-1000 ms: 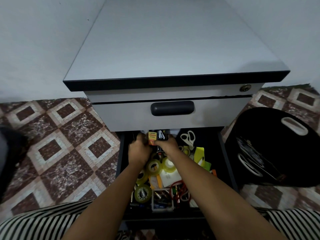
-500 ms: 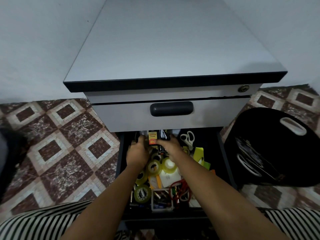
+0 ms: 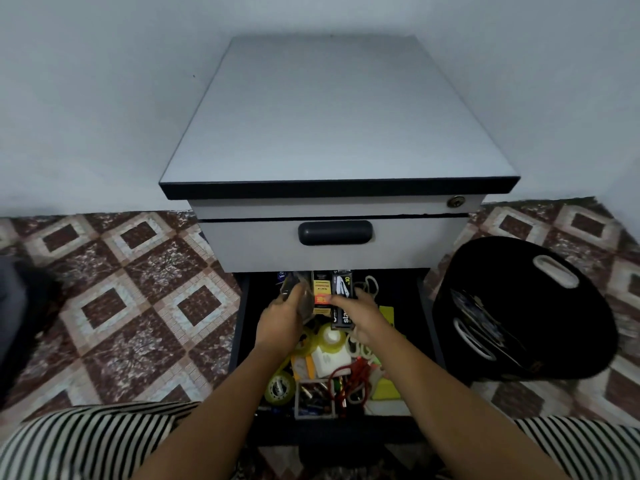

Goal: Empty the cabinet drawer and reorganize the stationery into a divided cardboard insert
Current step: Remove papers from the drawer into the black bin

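while inside the drawer (image 3: 243, 308), left hand (image 3: 280, 320) round a blurred packet (image 3: 295, 293), right hand (image 3: 364, 314) round a flat black box (image 3: 341, 287)

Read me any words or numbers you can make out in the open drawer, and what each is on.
"10": black box at the right hand.
"sta", rest hidden: same box, lower.
Blurred: yellow-orange box, tape roll label.
Nothing legible: dark packet in left hand.

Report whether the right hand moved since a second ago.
Yes: the right hand slid rightward, from below the middle of the drawer handle to below its right end.
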`<control>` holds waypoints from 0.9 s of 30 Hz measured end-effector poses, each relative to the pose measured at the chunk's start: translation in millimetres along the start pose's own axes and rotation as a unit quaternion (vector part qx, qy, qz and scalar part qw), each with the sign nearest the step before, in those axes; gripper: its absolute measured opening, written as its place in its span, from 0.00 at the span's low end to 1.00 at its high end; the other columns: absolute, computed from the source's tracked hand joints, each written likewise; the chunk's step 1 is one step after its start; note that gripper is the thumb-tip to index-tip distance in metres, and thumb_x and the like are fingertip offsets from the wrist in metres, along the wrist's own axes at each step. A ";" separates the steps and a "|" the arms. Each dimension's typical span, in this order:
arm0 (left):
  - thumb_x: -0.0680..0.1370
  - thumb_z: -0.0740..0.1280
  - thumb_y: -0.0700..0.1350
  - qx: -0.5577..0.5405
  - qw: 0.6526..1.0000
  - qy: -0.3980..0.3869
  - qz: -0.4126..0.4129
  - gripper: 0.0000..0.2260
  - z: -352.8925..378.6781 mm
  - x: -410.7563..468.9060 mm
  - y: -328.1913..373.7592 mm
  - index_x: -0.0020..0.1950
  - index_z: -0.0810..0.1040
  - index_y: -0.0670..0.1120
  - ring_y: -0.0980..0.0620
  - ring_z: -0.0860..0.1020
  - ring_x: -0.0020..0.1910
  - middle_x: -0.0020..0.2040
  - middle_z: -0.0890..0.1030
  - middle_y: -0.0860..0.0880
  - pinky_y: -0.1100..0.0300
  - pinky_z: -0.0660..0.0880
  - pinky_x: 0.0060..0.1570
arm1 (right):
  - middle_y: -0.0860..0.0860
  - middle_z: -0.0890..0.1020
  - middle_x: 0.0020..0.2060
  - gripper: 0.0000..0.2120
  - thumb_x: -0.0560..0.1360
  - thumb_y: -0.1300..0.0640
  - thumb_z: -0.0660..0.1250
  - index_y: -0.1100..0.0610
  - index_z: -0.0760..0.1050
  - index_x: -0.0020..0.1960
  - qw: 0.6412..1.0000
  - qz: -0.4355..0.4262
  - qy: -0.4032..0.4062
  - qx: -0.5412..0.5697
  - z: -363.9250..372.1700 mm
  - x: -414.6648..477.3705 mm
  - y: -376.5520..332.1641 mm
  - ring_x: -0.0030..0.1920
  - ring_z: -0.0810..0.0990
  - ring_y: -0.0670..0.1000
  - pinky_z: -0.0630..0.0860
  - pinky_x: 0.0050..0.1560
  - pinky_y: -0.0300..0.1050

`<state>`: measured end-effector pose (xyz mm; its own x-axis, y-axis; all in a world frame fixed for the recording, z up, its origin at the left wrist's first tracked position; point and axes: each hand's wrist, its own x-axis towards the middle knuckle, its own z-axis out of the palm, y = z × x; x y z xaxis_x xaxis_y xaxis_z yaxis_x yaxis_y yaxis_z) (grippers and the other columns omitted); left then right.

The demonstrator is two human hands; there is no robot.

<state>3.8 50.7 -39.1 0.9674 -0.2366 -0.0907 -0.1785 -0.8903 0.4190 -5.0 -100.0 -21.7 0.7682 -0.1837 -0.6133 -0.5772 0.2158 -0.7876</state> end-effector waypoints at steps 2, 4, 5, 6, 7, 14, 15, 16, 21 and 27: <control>0.75 0.59 0.37 -0.033 0.999 -0.001 0.009 0.29 -2.6 -9.5 5.0 0.75 0.55 0.53 0.41 0.77 0.46 0.56 0.77 0.40 0.49 0.76 0.40 | 0.55 0.68 0.69 0.34 0.72 0.57 0.73 0.57 0.62 0.73 1.000 -0.004 0.013 0.011 -7.4 -7.3 6.6 0.68 0.68 0.57 0.68 0.59 0.52; 0.75 0.60 0.37 -0.094 0.996 0.003 0.004 0.33 -6.5 -21.8 11.2 0.76 0.50 0.52 0.43 0.78 0.41 0.52 0.79 0.43 0.49 0.76 0.36 | 0.53 0.70 0.68 0.35 0.70 0.56 0.74 0.56 0.63 0.72 0.999 -0.011 0.024 0.021 -11.7 -20.1 10.4 0.67 0.69 0.58 0.69 0.62 0.55; 0.75 0.61 0.37 -0.133 0.991 0.004 -0.005 0.34 -7.8 -27.1 14.5 0.76 0.47 0.51 0.44 0.78 0.39 0.50 0.79 0.45 0.50 0.76 0.35 | 0.53 0.71 0.67 0.35 0.69 0.56 0.75 0.56 0.64 0.72 0.999 -0.014 0.022 0.026 -14.7 -23.7 12.3 0.67 0.69 0.58 0.69 0.63 0.57; 0.75 0.61 0.37 -0.173 0.985 0.005 -0.023 0.35 -8.8 -31.7 17.6 0.76 0.46 0.50 0.46 0.78 0.38 0.48 0.79 0.47 0.52 0.75 0.35 | 0.54 0.72 0.66 0.36 0.67 0.57 0.76 0.56 0.65 0.71 0.999 -0.012 0.019 0.034 -18.3 -28.9 13.2 0.65 0.70 0.59 0.70 0.62 0.57; 0.75 0.61 0.36 -0.212 0.976 0.007 -0.042 0.34 -10.8 -36.4 19.9 0.76 0.47 0.49 0.49 0.78 0.38 0.46 0.79 0.50 0.55 0.74 0.35 | 0.54 0.73 0.64 0.35 0.65 0.59 0.76 0.55 0.66 0.69 0.999 -0.005 0.005 0.042 -21.9 -33.6 14.4 0.62 0.73 0.58 0.71 0.60 0.57; 0.73 0.65 0.32 -0.414 0.895 0.007 -0.164 0.27 -10.7 -60.6 35.8 0.69 0.58 0.43 0.51 0.75 0.50 0.56 0.75 0.47 0.60 0.72 0.47 | 0.55 0.81 0.50 0.22 0.69 0.62 0.74 0.59 0.72 0.61 0.999 0.029 -0.015 0.043 -38.5 -70.2 27.9 0.49 0.80 0.55 0.76 0.40 0.46; 0.73 0.65 0.32 -0.440 0.879 0.010 -0.183 0.27 -10.6 -63.8 37.7 0.68 0.59 0.43 0.49 0.74 0.52 0.58 0.74 0.44 0.57 0.72 0.50 | 0.55 0.81 0.50 0.22 0.69 0.62 0.74 0.59 0.72 0.61 0.998 0.032 -0.012 0.048 -41.7 -76.2 29.1 0.50 0.79 0.56 0.77 0.42 0.47; 0.73 0.66 0.32 -0.457 0.867 0.008 -0.197 0.26 -11.6 -65.8 40.6 0.68 0.60 0.43 0.47 0.74 0.53 0.59 0.74 0.43 0.54 0.73 0.53 | 0.54 0.80 0.50 0.22 0.69 0.61 0.74 0.58 0.70 0.60 0.998 0.038 -0.009 0.049 -43.9 -80.6 29.3 0.50 0.78 0.56 0.77 0.45 0.49; 0.74 0.66 0.32 -0.519 0.822 -0.009 -0.235 0.25 -15.5 -76.9 57.9 0.65 0.62 0.46 0.41 0.76 0.51 0.56 0.73 0.41 0.50 0.76 0.48 | 0.52 0.78 0.47 0.21 0.71 0.61 0.73 0.54 0.71 0.60 0.997 0.042 0.010 0.064 -65.9 -98.3 36.2 0.48 0.77 0.54 0.74 0.42 0.47; 0.74 0.66 0.31 -0.576 0.782 -0.039 -0.234 0.23 -17.6 -81.8 89.3 0.63 0.64 0.48 0.42 0.78 0.44 0.55 0.74 0.41 0.49 0.80 0.39 | 0.53 0.81 0.48 0.15 0.71 0.60 0.73 0.55 0.75 0.56 0.997 0.006 0.015 0.070 -101.9 -123.5 27.8 0.45 0.79 0.55 0.74 0.42 0.48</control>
<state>-88.2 -2.6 21.6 0.8562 -0.0521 -0.5139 0.5161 0.0446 0.8554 -144.1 -169.0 26.0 0.7519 -0.2078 -0.6257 -0.5405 0.3493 -0.7654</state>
